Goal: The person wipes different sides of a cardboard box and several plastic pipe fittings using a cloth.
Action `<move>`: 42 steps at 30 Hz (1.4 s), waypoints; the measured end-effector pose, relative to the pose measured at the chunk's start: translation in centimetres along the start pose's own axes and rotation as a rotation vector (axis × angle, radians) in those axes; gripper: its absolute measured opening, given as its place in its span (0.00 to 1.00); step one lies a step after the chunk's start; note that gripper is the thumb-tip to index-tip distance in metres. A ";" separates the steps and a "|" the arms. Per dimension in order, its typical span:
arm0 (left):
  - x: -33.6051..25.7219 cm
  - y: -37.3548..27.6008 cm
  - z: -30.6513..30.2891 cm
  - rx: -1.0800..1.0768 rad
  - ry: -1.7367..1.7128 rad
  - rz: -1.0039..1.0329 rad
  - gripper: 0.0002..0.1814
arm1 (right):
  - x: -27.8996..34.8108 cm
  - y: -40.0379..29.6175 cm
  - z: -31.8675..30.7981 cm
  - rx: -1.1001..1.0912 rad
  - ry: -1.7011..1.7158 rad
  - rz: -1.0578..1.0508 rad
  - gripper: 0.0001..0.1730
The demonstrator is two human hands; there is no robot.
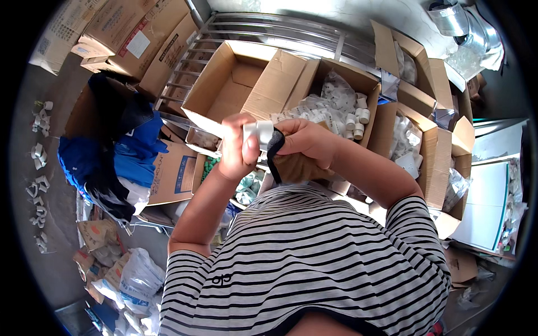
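My left hand (pixel 238 147) grips a white plastic pipe fitting (pixel 264 131) by its left end, the fingers wrapped round it. Against the fitting's right end is a brown cloth with a dark edge (pixel 294 168), pinched between the thumb and fingers of my right hand (pixel 309 140). The cloth hangs down in front of my striped shirt. Just beyond my hands, an open cardboard box (pixel 372 113) holds plastic bags and white cylindrical pipe fittings (pixel 358 131). An open box with nothing seen inside (pixel 197 90) stands to its left.
A metal rack (pixel 277 19) lies behind the boxes. More open boxes with bagged white parts (pixel 405 138) stand at the right. Blue and black clothing (pixel 134 155) fills a box at the left. Plastic bags (pixel 141 279) lie at the lower left, and white fittings (pixel 38 156) on the floor at the far left.
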State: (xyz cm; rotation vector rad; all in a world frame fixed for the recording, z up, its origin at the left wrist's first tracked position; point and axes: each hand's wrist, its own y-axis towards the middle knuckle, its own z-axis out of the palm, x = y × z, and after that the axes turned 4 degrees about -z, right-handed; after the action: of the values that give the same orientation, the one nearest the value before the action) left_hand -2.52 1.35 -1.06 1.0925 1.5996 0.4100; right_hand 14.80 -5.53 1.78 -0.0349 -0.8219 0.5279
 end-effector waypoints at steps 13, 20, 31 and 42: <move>-1.5 1.0 1.2 0.029 -0.461 -0.590 0.14 | 0.9 0.8 -2.3 -0.063 -1.446 -0.993 0.08; -2.7 2.4 0.7 0.186 -0.530 -1.070 0.21 | 1.1 1.0 -3.4 -0.018 -1.814 -1.143 0.07; -2.4 4.2 -3.9 0.058 0.034 0.279 0.23 | 2.6 -1.4 6.3 -0.020 -0.045 -0.238 0.17; -7.5 10.3 -1.8 -0.069 -0.547 -0.268 0.18 | 9.9 -1.2 5.9 -0.058 -1.462 -1.581 0.08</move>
State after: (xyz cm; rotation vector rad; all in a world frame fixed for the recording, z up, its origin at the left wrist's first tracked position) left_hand 0.17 1.05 11.55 0.8294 1.2073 -0.0194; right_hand 16.70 -2.98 12.92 0.9807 -1.8986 -1.1668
